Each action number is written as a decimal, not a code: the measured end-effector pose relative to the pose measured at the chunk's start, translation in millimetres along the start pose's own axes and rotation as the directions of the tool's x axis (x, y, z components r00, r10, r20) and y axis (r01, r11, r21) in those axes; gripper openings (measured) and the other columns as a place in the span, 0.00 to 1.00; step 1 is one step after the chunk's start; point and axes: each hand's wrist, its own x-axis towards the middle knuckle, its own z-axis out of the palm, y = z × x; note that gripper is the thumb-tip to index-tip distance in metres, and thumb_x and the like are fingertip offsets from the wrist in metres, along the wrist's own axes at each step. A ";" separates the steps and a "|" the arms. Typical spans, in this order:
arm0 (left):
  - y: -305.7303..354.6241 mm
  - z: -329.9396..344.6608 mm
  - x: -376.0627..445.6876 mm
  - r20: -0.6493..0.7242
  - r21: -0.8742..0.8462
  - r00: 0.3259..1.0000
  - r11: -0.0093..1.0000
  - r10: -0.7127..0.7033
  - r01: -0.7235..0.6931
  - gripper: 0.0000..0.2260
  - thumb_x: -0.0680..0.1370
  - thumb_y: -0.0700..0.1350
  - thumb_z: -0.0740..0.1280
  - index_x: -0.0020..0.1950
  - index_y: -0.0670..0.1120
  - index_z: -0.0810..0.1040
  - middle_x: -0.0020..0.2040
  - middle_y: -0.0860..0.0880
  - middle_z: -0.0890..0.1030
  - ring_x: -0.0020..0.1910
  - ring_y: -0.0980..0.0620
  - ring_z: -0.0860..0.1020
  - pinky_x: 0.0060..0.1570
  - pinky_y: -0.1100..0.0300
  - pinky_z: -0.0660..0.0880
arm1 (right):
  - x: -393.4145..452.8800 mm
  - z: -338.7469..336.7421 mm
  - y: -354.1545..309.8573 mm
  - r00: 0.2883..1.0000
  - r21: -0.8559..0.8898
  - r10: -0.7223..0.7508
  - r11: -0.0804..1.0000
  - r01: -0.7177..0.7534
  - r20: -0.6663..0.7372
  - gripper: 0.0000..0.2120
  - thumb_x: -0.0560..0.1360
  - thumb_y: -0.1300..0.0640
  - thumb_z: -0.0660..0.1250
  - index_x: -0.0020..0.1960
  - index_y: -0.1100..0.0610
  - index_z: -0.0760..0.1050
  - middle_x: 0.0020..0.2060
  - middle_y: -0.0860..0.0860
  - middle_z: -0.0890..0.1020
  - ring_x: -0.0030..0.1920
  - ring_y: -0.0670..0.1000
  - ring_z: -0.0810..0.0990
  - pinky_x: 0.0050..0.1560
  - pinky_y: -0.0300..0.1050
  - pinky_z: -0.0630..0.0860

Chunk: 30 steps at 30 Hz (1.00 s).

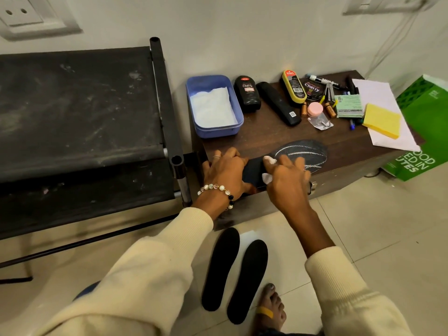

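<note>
You are working on a black insole point(303, 151) that is lying flat along the front edge of the dark wooden counter point(266, 134), its toe end pointing to your right and its heel end under your hands. Your left hand point(224, 170) is holding that heel end, with the fingers curled over it at the counter's front corner. Your right hand point(286, 175) is pinching a crumpled white wipe point(268, 177) in its bent fingers and pressing it against the middle of the insole, just beside your left hand. Pale streaks are showing across the insole's toe half. Behind your hands, a blue tub point(219, 133) with a white sheet inside is sitting at the counter's back left, and a black polish bottle point(247, 93) is standing just to its right. Two more insoles point(220, 267) are lying side by side on the tiled floor point(363, 226) below your arms.
</note>
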 end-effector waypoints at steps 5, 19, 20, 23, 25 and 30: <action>1.0 0.4 -1.1 -0.014 0.000 1.000 1.000 -0.001 0.001 0.30 0.70 0.58 0.73 0.70 0.53 0.71 0.66 0.51 0.67 0.66 0.44 0.63 0.64 0.45 0.65 | -9.0 -0.4 -1.7 0.985 0.044 -0.164 0.986 0.162 0.045 0.22 0.79 0.56 0.57 0.71 0.40 0.64 0.56 0.51 0.72 0.57 0.57 0.64 0.51 0.50 0.64; 7.4 8.2 -0.9 -0.001 0.135 1.000 0.991 -0.015 0.015 0.32 0.72 0.60 0.70 0.74 0.57 0.65 0.69 0.51 0.64 0.70 0.42 0.59 0.68 0.32 0.52 | -26.1 -2.1 45.6 0.999 0.019 -0.027 0.999 0.026 0.047 0.28 0.77 0.62 0.59 0.73 0.42 0.62 0.59 0.50 0.72 0.58 0.56 0.64 0.55 0.51 0.66; 8.7 8.7 -0.8 -0.005 0.140 1.000 0.990 -0.017 0.017 0.31 0.72 0.61 0.70 0.73 0.57 0.65 0.69 0.51 0.64 0.70 0.42 0.59 0.68 0.31 0.51 | -27.7 -1.4 43.3 0.998 0.030 -0.029 0.999 0.027 0.047 0.28 0.77 0.62 0.59 0.73 0.44 0.62 0.59 0.51 0.72 0.58 0.56 0.64 0.55 0.51 0.66; 13.5 8.8 -0.6 -0.008 0.150 1.000 0.988 -0.021 0.022 0.30 0.72 0.64 0.68 0.71 0.55 0.68 0.70 0.51 0.63 0.71 0.43 0.58 0.68 0.30 0.49 | -32.3 0.4 25.4 0.982 0.104 -0.179 0.979 0.173 0.060 0.25 0.77 0.60 0.59 0.73 0.47 0.64 0.59 0.51 0.72 0.57 0.56 0.65 0.52 0.51 0.66; 16.9 9.6 -0.6 -0.009 0.161 1.000 0.987 -0.017 0.018 0.28 0.73 0.64 0.67 0.70 0.54 0.70 0.71 0.51 0.63 0.71 0.43 0.58 0.68 0.30 0.49 | -32.0 0.6 25.4 0.969 0.096 -0.235 0.969 0.227 0.083 0.24 0.78 0.59 0.56 0.73 0.43 0.63 0.57 0.50 0.71 0.57 0.56 0.65 0.51 0.50 0.65; 19.7 11.8 1.7 -0.017 0.141 0.999 0.990 -0.030 0.032 0.27 0.72 0.61 0.71 0.68 0.53 0.72 0.71 0.51 0.64 0.72 0.43 0.58 0.68 0.30 0.48 | -27.8 -2.6 57.6 0.998 0.080 -0.006 0.997 0.001 0.062 0.25 0.77 0.62 0.58 0.72 0.44 0.65 0.59 0.51 0.72 0.59 0.57 0.65 0.56 0.53 0.67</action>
